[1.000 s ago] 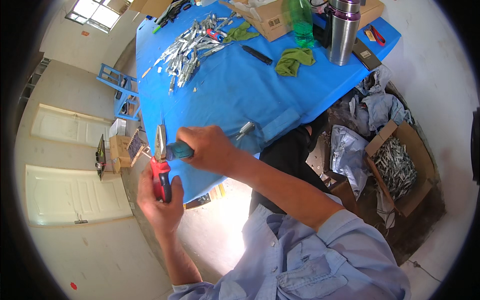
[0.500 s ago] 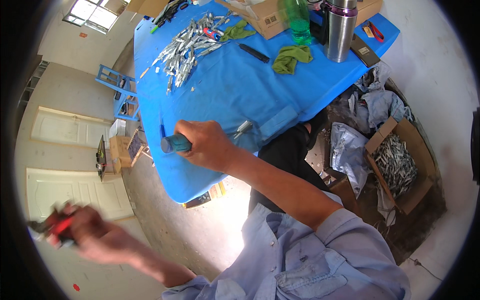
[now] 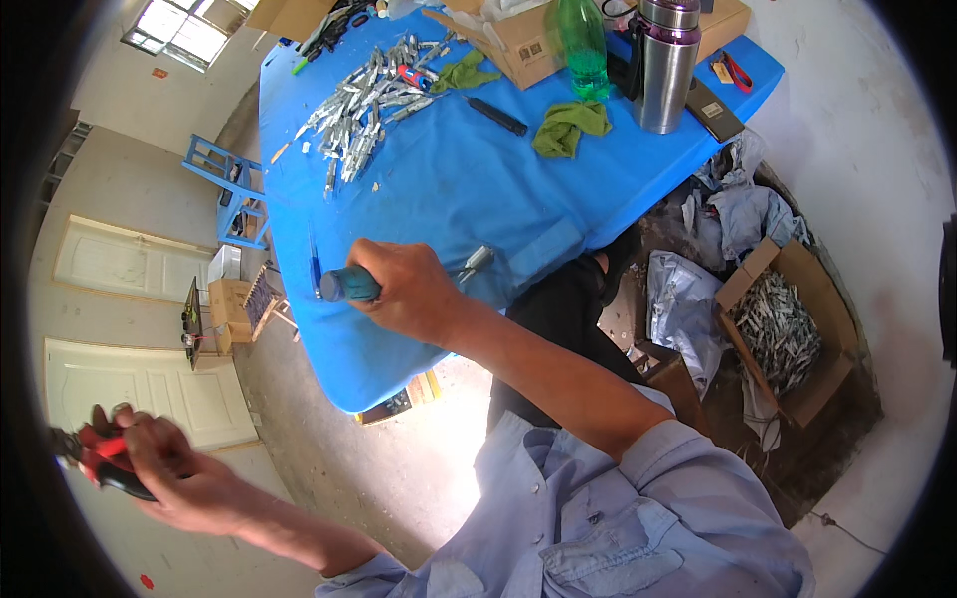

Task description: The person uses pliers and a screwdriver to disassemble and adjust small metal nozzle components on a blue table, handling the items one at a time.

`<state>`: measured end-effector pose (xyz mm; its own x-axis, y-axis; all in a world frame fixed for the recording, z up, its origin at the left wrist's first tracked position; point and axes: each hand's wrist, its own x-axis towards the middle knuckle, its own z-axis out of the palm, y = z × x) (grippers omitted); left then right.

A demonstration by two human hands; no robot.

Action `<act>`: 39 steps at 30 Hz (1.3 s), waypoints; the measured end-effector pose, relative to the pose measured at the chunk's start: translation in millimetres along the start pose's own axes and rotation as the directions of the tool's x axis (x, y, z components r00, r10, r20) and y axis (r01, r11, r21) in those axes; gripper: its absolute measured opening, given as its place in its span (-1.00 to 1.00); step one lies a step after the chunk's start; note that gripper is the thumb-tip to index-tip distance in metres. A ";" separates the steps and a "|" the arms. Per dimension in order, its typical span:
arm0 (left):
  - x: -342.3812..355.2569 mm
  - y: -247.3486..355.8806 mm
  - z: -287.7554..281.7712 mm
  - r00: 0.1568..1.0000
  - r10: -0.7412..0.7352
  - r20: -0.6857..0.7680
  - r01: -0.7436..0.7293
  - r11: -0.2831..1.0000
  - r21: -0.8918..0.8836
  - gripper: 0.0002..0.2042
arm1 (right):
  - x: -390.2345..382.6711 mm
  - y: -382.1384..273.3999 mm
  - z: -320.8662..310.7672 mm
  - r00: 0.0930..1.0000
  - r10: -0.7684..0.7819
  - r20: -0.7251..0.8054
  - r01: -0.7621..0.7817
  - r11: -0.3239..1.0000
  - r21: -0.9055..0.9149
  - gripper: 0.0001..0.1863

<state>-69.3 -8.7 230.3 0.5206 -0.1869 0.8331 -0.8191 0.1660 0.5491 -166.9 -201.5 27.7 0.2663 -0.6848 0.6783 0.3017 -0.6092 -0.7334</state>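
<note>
My left hand (image 3: 189, 478), held out at the lower left away from the table, is closed round a hand tool with red and black handles (image 3: 118, 460). It looks like pliers; its metal head is partly lost at the dark rim. Over the near edge of the table, my right hand (image 3: 411, 291) grips a teal cylindrical handle (image 3: 351, 285) with a flat grey end. Whatever lies at the other end of that handle is hidden by the fist. Just behind the right hand, a small silver metal piece (image 3: 478, 260) rests on the blue-covered table (image 3: 439, 179).
A heap of silver metal pieces (image 3: 359, 125) lies farther back, with green cloths (image 3: 570, 128) and a black tool (image 3: 496, 116) nearby. A steel flask (image 3: 668, 70) and green bottle (image 3: 583, 50) stand at the right. On the floor, a cardboard box (image 3: 832, 329) holds many metal pieces.
The tool in my left hand has turned a little and lies lower, less blurred than before. My right hand keeps its grip on the teal handle. The whole view has shifted slightly.
</note>
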 end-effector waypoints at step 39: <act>-96.9 -44.3 34.9 0.837 -0.249 0.487 0.114 0.950 0.291 -0.56 | -6.1 -9.5 -18.9 0.995 0.084 -0.047 -0.080 0.993 0.084 -0.73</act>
<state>-91.8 -31.8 123.0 0.5228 -0.6690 0.5283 -0.7890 -0.1451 0.5970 -188.6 -199.1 29.6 0.2475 -0.7516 0.6114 0.3550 -0.5168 -0.7790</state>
